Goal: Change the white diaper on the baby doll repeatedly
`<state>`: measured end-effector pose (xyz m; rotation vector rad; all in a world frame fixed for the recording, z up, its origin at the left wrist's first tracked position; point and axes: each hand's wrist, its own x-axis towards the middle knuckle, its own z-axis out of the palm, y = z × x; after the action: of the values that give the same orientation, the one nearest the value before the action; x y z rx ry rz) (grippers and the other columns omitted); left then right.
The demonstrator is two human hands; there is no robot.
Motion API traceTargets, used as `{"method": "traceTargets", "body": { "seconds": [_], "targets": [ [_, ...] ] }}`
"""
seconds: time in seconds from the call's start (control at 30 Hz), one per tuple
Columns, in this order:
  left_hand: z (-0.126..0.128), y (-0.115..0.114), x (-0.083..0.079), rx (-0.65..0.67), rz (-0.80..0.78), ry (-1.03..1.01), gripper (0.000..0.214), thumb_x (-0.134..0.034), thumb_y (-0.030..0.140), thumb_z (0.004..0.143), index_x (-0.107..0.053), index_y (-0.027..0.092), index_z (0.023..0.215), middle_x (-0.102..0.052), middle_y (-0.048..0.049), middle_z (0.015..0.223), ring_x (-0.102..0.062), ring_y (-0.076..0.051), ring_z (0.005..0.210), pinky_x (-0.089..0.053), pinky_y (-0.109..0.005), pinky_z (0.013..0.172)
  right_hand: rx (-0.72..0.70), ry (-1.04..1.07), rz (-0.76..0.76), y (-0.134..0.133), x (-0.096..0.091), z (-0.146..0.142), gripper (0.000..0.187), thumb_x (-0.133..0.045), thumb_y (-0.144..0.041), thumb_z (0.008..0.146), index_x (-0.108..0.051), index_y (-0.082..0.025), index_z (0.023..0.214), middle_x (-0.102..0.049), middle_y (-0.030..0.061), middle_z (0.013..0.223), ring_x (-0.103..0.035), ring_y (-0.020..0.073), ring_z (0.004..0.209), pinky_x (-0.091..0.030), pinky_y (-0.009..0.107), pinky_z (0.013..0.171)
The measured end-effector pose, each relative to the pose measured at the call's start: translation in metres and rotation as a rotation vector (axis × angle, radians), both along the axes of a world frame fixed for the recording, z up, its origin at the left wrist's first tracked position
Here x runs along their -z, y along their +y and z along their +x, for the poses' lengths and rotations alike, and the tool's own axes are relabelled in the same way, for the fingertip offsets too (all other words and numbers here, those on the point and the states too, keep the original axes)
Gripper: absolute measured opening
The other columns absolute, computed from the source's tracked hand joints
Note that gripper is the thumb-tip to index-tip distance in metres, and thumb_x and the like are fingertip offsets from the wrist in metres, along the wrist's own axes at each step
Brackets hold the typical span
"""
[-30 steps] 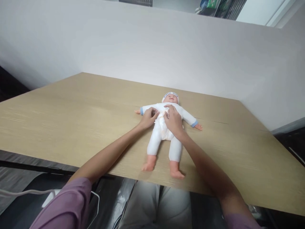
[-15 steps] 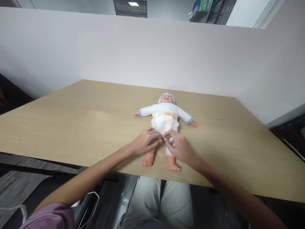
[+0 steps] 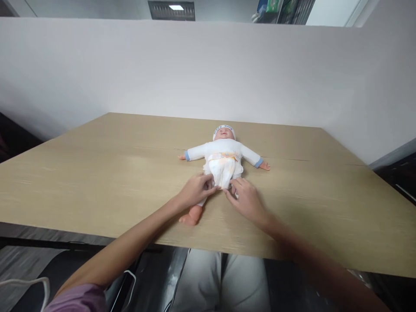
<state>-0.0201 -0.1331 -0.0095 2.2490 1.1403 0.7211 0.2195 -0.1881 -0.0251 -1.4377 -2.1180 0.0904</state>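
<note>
A baby doll (image 3: 224,146) in a white top with blue cuffs lies on its back, head toward the wall and arms spread. Around its hips is a white diaper (image 3: 222,168) with an orange-patterned waistband. My left hand (image 3: 199,189) pinches the diaper's lower edge at the left leg. On the opposite side, the fingers of my right hand (image 3: 243,196) are closed at the diaper's edge by the other leg. One bare doll foot (image 3: 191,216) shows below my left hand; the other foot is hidden by my right hand and forearm.
The doll rests on a wide wooden table (image 3: 97,182), whose near edge runs just above my lap. A pale wall (image 3: 208,73) rises behind the table. A white cable (image 3: 29,282) and a dark chair are at the lower left.
The doll's legs have spread apart; the left foot shifted left and the right foot went out of sight. My hands have moved slightly apart along the diaper's lower edge.
</note>
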Motion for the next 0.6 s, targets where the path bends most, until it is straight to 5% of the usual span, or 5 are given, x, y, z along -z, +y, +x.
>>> {"method": "traceTargets", "body": {
  "seconds": [0.1, 0.17, 0.4, 0.6],
  "targets": [
    [-0.003, 0.000, 0.004, 0.007, 0.018, -0.030, 0.042, -0.071, 0.053, 0.105, -0.059, 0.022, 0.080, -0.060, -0.0018, 0.080, -0.059, -0.022, 0.083, -0.044, -0.033, 0.078, -0.018, -0.011, 0.022, -0.008, 0.000, -0.001, 0.004, -0.070, -0.026, 0.106, -0.070, -0.022, 0.105, -0.073, 0.0090, 0.109, -0.069, 0.0291, 0.102, -0.053, 0.040, 0.087],
    [-0.004, -0.001, 0.006, 0.023, 0.055, -0.054, 0.038, -0.069, 0.048, 0.108, -0.061, 0.022, 0.082, -0.063, -0.0026, 0.084, -0.061, -0.023, 0.088, -0.047, -0.035, 0.083, -0.013, -0.020, 0.030, -0.013, -0.001, -0.003, 0.011, -0.070, -0.028, 0.107, -0.072, -0.021, 0.116, -0.073, 0.0123, 0.119, -0.068, 0.0319, 0.109, -0.056, 0.044, 0.093],
    [-0.006, -0.004, 0.012, 0.049, 0.135, -0.151, 0.019, -0.069, 0.040, 0.110, -0.072, 0.021, 0.106, -0.067, -0.0118, 0.138, -0.065, -0.028, 0.129, -0.051, -0.043, 0.114, -0.002, 0.054, 0.013, -0.019, 0.001, -0.008, 0.020, -0.069, -0.030, 0.107, -0.074, -0.021, 0.125, -0.071, 0.0164, 0.141, -0.063, 0.0382, 0.125, -0.057, 0.057, 0.107],
    [-0.004, -0.003, 0.008, 0.067, 0.114, -0.123, 0.024, -0.067, 0.040, 0.110, -0.066, 0.021, 0.095, -0.074, -0.0079, 0.116, -0.064, -0.027, 0.112, -0.050, -0.042, 0.104, -0.015, 0.125, -0.019, -0.015, 0.005, -0.011, 0.022, -0.072, -0.033, 0.104, -0.069, -0.020, 0.122, -0.077, 0.0157, 0.125, -0.063, 0.0381, 0.120, -0.057, 0.055, 0.105]
  ]
}}
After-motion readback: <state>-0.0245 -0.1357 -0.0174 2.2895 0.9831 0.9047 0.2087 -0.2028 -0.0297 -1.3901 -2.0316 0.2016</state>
